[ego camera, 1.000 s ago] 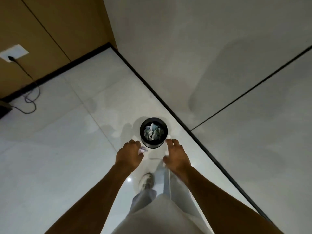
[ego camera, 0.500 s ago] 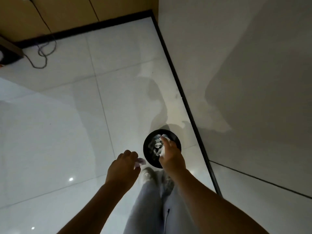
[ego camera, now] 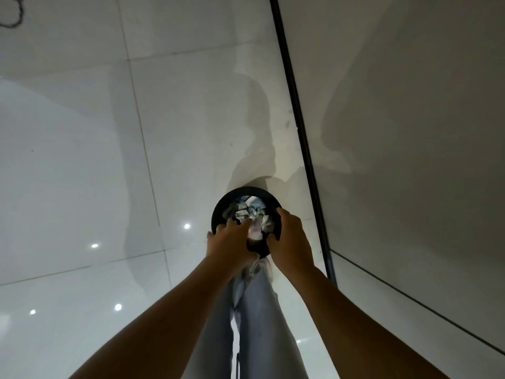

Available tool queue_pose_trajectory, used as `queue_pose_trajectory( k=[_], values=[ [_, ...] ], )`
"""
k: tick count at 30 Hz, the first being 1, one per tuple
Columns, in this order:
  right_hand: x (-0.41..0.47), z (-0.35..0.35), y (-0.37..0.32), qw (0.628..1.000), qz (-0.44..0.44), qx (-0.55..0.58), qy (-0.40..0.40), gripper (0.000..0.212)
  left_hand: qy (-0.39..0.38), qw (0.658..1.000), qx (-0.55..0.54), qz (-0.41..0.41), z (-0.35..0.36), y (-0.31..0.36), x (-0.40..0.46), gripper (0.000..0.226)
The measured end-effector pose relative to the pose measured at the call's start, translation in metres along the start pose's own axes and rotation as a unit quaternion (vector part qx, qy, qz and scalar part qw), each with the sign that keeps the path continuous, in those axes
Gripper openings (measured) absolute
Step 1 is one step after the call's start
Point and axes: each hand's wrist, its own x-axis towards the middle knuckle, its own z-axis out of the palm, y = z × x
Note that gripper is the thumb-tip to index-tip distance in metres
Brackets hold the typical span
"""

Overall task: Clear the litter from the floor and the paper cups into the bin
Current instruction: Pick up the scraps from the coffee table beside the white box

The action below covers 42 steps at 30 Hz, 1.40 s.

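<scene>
A: What are the hands doing?

B: The left hand [ego camera: 232, 242] is over the near left edge of the bin [ego camera: 218, 212], its fingers [ego camera: 240, 224] bent down into the opening. Whether they pinch anything I cannot tell; a pale blurred scrap [ego camera: 255, 231] sits just beside their tips. The right hand [ego camera: 289, 239] curls its fingers over the bin's right rim and grips it.

A: And the bin?

B: Black, round, standing on the floor [ego camera: 82, 160] close to the wall, filled with crumpled litter [ego camera: 248, 212].

A: The room?

B: From the left: glossy white floor tiles with bright reflected light spots, then a black skirting strip [ego camera: 297, 119] running from far to near, then a pale wall [ego camera: 410, 105] on the right. A dark cable [ego camera: 12, 21] loops at the far left corner.

A: Anything in the way?

B: The person's legs in light trousers [ego camera: 257, 310] stand near, below the bin, and both forearms cover its near rim.
</scene>
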Motion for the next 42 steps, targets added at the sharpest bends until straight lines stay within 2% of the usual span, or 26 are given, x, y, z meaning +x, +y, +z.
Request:
queue_pose_trajectory(
  k=[6, 11, 16, 21, 26, 31, 37, 42],
  values=[
    [-0.028, -0.018, -0.034, 0.999, -0.043, -0.005, 0.011, 0.054, 0.090, 0.996, -0.006, 0.017, -0.032, -0.005, -0.037, 0.044],
    [-0.075, -0.031, -0.091, 0.989, -0.134, -0.062, -0.012, 0.055, 0.141, 0.990, 0.001, 0.020, -0.087, -0.015, -0.107, 0.048],
    [-0.128, -0.042, -0.149, 0.961, -0.218, -0.164, -0.046, 0.060, 0.178, 0.983, 0.015, -0.033, -0.120, -0.032, -0.185, 0.049],
    [-0.188, -0.047, -0.192, 0.919, -0.307, -0.230, -0.095, 0.059, 0.226, 0.967, -0.035, -0.109, -0.126, -0.046, -0.271, 0.049],
    [-0.252, -0.033, -0.229, 0.864, -0.384, -0.294, -0.138, 0.058, 0.272, 0.936, -0.102, -0.200, -0.112, -0.067, -0.349, 0.047],
    [-0.332, 0.023, -0.266, 0.787, -0.458, -0.367, -0.192, 0.057, 0.306, 0.885, -0.183, -0.299, -0.075, -0.112, -0.432, 0.047],
    [-0.453, 0.134, -0.297, 0.677, -0.536, -0.436, -0.254, 0.057, 0.327, 0.802, -0.273, -0.418, 0.009, -0.195, -0.552, 0.047],
    [-0.573, 0.256, -0.304, 0.603, -0.575, -0.467, -0.296, 0.058, 0.322, 0.735, -0.332, -0.496, 0.103, -0.274, -0.666, 0.046]
  ],
)
